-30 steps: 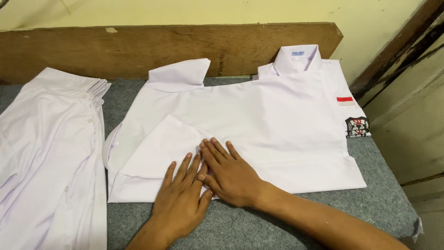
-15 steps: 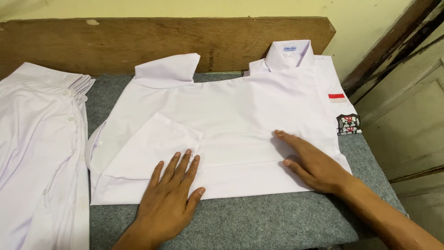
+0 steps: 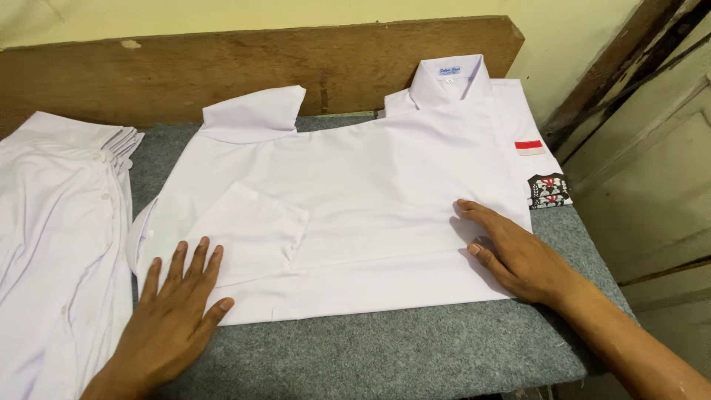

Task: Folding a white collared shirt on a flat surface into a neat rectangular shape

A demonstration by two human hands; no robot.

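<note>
While both palms press flat, fingers spread, left hand (image 3: pixel 174 311) and right hand (image 3: pixel 518 255) hold nothing on the shirt (image 3: pixel 370 192).

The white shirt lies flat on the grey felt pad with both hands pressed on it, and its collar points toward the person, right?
Not quite. In the head view the collar of the white shirt points away from the person, toward the wooden board.

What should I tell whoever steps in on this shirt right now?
Left hand: flat, fingers spread, on the shirt's lower left corner, beside the folded-in sleeve.
Right hand: flat on the lower right edge.
Neither hand grips anything.
The shirt lies on the grey padded table, collar at the far side.
Done: one sleeve folded in.
Left: the other sleeve sticks out at the top.
A pile of white clothes lies at the left.
</note>
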